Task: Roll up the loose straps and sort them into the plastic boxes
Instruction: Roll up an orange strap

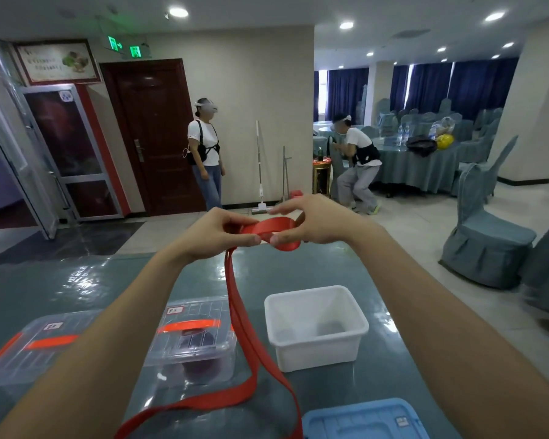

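Viewing from head cam: a red strap (271,226) is held up over the table (108,280), partly wound into a loop btw. both hands. The left hand (217,232) is curled, w/ the loop pinched by thumb and fingers. The right hand (317,221) is curled on the other side, thumb pressed on it. Loose lengths are hung down btw. a clear box (194,337) and a white box (314,327). A blue lid (362,419) is seen nearest.

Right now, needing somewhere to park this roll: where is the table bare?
Bare table stretches beyond the white tub, the left clear box and the middle clear box. Nearer is crowded: trailing red strap, blue lid.
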### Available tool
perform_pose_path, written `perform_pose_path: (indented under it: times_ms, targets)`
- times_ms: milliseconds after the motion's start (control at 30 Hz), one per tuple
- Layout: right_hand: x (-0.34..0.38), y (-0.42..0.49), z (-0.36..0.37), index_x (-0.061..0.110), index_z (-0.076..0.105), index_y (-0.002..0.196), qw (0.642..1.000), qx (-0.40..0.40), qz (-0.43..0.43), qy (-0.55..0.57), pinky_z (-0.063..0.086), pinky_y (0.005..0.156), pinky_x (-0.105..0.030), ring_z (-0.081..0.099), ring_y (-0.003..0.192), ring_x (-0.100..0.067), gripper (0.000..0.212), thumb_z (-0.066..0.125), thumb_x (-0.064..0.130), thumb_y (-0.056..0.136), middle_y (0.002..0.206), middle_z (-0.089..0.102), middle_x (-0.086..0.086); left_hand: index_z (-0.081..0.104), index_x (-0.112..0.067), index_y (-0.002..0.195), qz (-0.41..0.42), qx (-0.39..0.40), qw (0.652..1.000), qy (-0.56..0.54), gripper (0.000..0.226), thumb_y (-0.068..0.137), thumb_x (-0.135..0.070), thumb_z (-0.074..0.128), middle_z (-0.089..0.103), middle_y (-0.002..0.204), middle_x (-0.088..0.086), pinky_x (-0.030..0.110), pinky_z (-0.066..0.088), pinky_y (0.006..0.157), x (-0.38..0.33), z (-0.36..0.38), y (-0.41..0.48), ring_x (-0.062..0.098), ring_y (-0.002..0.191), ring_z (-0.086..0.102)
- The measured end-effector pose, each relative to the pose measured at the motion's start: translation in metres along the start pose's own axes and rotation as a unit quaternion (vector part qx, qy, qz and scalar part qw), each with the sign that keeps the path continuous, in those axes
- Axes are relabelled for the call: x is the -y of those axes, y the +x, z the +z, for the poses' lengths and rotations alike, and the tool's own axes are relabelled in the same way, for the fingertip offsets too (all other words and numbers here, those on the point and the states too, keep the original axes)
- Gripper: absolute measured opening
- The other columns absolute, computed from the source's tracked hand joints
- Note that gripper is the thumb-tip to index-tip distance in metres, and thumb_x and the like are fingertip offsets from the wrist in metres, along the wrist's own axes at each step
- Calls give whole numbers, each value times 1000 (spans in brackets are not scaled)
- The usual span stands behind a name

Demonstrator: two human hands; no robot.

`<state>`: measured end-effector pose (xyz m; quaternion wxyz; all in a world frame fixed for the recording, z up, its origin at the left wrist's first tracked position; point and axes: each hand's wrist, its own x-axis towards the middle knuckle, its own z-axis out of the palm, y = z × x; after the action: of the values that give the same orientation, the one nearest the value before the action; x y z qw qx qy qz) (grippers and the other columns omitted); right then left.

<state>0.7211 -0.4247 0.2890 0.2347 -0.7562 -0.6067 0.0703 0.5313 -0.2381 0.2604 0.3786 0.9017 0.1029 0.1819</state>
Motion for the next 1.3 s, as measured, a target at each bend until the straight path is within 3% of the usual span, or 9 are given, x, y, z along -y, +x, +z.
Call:
perform_pose_path:
  times_ms: [233,333,467,567,733,933,1033,1167,1300]
  targets:
    - [-3,20,35,31,60,105,997,67,8,26,47,67,-20,65,89,-14,41,88,52,83,98,64,9,77,-36,130,23,46,996,66,46,87,-53,82,78,101,-9,22,56,78,-2,-12,-1,20,90,71]
    - [-5,21,38,25,62,114,988,75,19,132,54,64,-15,73,90,-17,37,86,39,90,109,66,0,75,-32,137,12,67,992,111,58,86,-58,78,74,99,-23,19,54,79,2,-12,-7,9,90,69]
    - [-3,24,33,15,70,118,974,55,8,220,59,76,-27,69,85,-20,38,79,44,94,102,67,-7,74,-24,139,4,53,997,62,62,83,-50,81,79,109,-4,37,60,100,15,-10,-11,23,104,74]
    - [-4,26,34,9,75,117,947,30,14,319,53,79,-34,58,85,-24,30,64,34,106,93,60,-13,74,-26,140,1,13,1000,23,62,83,-48,83,82,114,-7,41,59,109,23,-8,-12,17,111,77]
    - [-2,31,43,7,72,125,863,-11,47,504,52,87,-42,57,96,-28,44,62,33,91,106,62,-16,76,-22,126,-15,-30,995,-94,58,78,-49,95,84,112,5,52,59,108,37,7,-8,24,110,80]
    - [-4,32,47,5,67,133,839,-25,34,542,54,84,-37,54,98,-25,47,69,32,94,108,56,-14,83,-22,115,-24,-58,983,-170,59,72,-61,95,83,111,11,48,62,102,37,19,0,31,106,81]
    - [-14,29,47,8,58,145,883,-7,21,468,57,98,-39,61,111,-28,43,64,24,106,116,62,-11,85,-19,114,-29,-71,986,-149,44,80,-47,93,84,108,10,43,65,100,32,12,4,28,102,82]
    - [-23,21,35,24,64,142,981,36,-11,192,53,103,-40,64,114,-21,40,68,37,104,120,68,2,84,-15,115,-35,-50,993,-103,43,78,-36,92,84,101,9,36,66,96,25,-9,3,26,97,82]
    - [-15,21,27,30,66,144,997,67,-10,-24,39,90,-29,57,110,-13,53,75,50,96,127,68,8,86,-29,110,-44,20,998,48,36,77,-43,94,85,95,-9,28,62,93,12,-14,10,9,92,80]
